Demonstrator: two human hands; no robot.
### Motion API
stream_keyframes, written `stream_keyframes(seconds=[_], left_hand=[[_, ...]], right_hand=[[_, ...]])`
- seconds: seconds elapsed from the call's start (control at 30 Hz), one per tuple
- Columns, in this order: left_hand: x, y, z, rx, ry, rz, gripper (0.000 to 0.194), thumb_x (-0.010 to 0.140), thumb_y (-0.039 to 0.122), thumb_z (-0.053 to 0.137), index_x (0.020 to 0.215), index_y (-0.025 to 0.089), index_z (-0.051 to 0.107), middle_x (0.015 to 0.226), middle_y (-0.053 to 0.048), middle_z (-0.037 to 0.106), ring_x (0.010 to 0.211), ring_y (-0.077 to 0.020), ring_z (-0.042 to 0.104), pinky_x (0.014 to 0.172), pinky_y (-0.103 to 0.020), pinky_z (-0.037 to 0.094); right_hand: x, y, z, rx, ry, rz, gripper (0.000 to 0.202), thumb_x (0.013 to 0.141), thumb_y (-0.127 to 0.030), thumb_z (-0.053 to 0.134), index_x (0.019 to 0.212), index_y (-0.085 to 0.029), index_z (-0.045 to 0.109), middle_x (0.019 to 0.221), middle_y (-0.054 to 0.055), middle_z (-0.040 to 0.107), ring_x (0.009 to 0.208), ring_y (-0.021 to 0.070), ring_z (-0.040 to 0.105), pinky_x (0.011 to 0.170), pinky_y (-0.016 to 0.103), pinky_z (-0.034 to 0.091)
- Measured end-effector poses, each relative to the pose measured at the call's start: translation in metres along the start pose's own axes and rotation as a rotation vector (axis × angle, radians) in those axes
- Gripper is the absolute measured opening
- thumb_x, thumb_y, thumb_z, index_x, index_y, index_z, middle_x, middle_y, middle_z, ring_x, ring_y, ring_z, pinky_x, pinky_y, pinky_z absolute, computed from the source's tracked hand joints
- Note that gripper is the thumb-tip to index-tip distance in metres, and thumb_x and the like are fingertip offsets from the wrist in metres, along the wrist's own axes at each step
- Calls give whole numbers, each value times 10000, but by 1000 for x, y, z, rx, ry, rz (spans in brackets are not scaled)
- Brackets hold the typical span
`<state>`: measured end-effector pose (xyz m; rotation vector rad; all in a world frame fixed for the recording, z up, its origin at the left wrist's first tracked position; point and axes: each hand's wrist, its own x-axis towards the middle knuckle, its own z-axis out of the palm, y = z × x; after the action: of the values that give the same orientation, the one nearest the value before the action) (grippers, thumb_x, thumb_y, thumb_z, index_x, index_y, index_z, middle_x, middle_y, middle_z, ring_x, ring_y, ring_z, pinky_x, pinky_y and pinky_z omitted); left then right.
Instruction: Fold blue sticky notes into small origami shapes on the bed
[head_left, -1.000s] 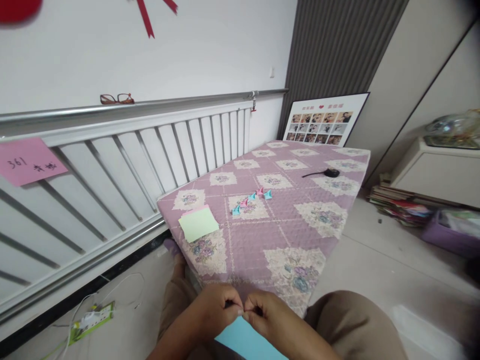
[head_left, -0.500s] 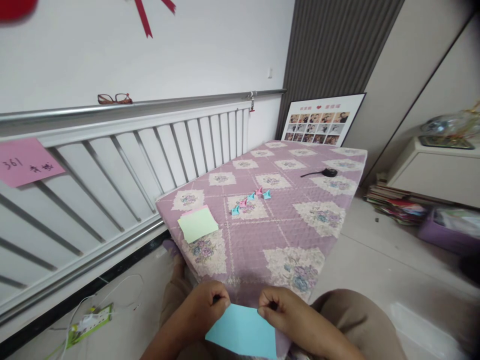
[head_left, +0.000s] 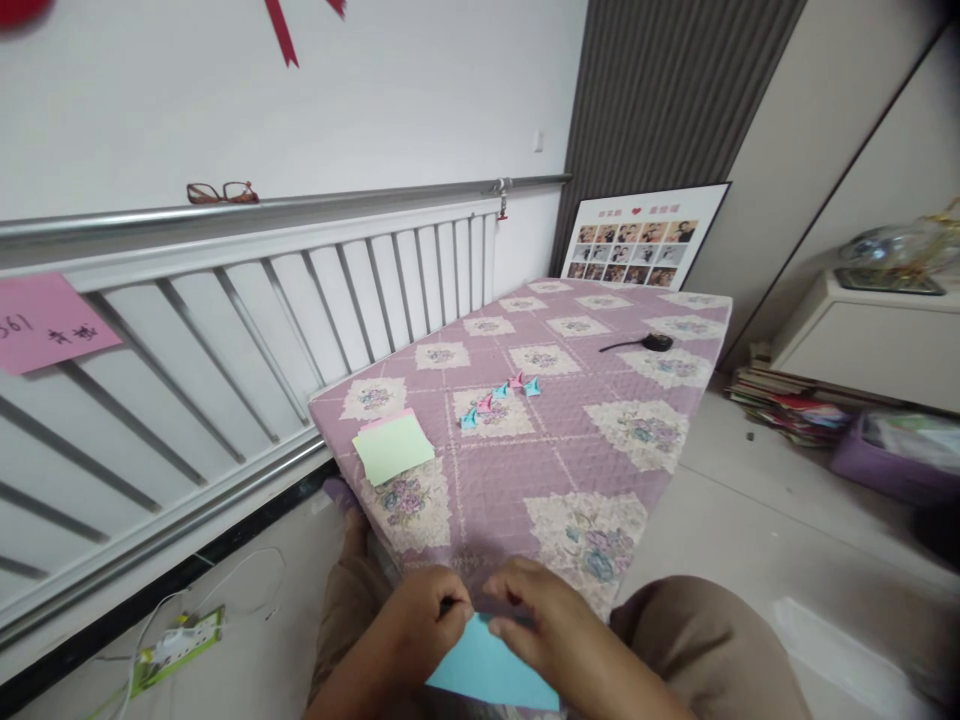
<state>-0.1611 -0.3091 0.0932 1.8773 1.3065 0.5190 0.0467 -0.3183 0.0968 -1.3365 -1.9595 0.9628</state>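
Note:
A blue sheet of paper point(head_left: 491, 668) lies at the near edge of the cloth-covered table point(head_left: 510, 500). My left hand point(head_left: 431, 625) pinches its upper left corner. Just right of it, my right hand point(head_left: 536, 620) is over the paper's upper edge with thumb and fingers apart. Farther up the table sits a row of several small folded paper pieces, blue point(head_left: 532, 386) and pink point(head_left: 485, 403). A stack of pale green paper point(head_left: 394, 447) with pink beneath rests at the table's left side.
A black object with a thin handle point(head_left: 657, 342) lies on the table's far right. A white radiator point(head_left: 360, 290) runs along the left. On the floor are a power strip point(head_left: 180, 650) at lower left and a purple bin point(head_left: 885, 460) at right.
My right hand has moved left towards my left hand and its fingers have come off the paper's right corner. The view has shifted slightly.

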Motion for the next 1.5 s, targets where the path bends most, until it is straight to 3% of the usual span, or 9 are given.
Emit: stream_keyframes(seconds=[0.17, 0.43, 0.7, 0.83, 0.9, 0.97, 1.1, 1.27, 1.5], left_hand=[[5, -5, 11, -26, 3, 91, 147, 753, 179, 506, 710, 187, 647, 726, -19, 634, 713, -159, 566, 658, -242, 368], [2, -12, 6, -25, 82, 105, 126, 760, 165, 533, 668, 193, 614, 700, -8, 613, 679, -149, 544, 646, -239, 358], [14, -21, -5, -122, 511, 20, 148, 832, 256, 492, 709, 209, 559, 681, 4, 554, 646, -159, 515, 623, -254, 397], [9, -40, 19, 8, 576, 227, 203, 756, 170, 569, 955, 208, 580, 974, -59, 605, 939, -222, 557, 842, -331, 435], [6, -50, 38, 150, 462, 364, 494, 662, 142, 654, 1136, 208, 532, 1176, -93, 548, 1092, -263, 499, 948, -383, 397], [6, -57, 57, 292, 393, 408, 522, 656, 103, 647, 1150, 220, 528, 1202, -89, 535, 1105, -269, 484, 965, -410, 380], [15, -62, 82, 446, 285, 342, 319, 717, 56, 578, 978, 237, 601, 1021, -25, 598, 947, -217, 522, 846, -363, 411], [23, -64, 97, 572, 275, 412, 38, 810, 205, 589, 801, 233, 613, 789, 16, 599, 758, -176, 501, 711, -323, 350], [22, -56, 113, 616, 404, 495, 222, 897, 284, 450, 733, 235, 591, 678, 6, 549, 668, -175, 458, 646, -328, 286]], right_hand=[[6, -6, 25, -248, -59, -63, 106, 719, -120, 569, 721, -217, 614, 745, -6, 639, 744, 169, 569, 675, 269, 347], [4, 2, 8, -320, -96, -70, 122, 742, -102, 566, 693, -212, 586, 710, -17, 629, 678, 147, 557, 611, 248, 328], [13, 29, -8, -575, 195, -298, 148, 857, -97, 491, 801, -198, 584, 806, 23, 618, 771, 181, 535, 717, 327, 355], [13, 50, 5, -537, 313, -488, 136, 926, -149, 452, 903, -201, 575, 884, 21, 625, 829, 170, 516, 797, 348, 366], [9, 62, 16, -534, 319, -522, 158, 942, -158, 426, 895, -195, 573, 887, 24, 624, 835, 168, 511, 831, 364, 370], [3, 72, 27, -523, 291, -522, 170, 953, -178, 417, 896, -197, 576, 897, 19, 623, 850, 164, 518, 881, 380, 363], [-10, 88, 41, -495, 333, -537, 254, 980, -215, 358, 872, -211, 587, 906, 3, 630, 874, 153, 532, 964, 402, 312], [-17, 98, 38, -493, 375, -408, 280, 975, -236, 362, 814, -225, 591, 861, 2, 629, 840, 155, 545, 932, 386, 320], [-21, 100, 37, -476, 276, -302, 114, 866, -158, 527, 890, -243, 600, 885, -6, 629, 848, 171, 560, 903, 373, 341]])
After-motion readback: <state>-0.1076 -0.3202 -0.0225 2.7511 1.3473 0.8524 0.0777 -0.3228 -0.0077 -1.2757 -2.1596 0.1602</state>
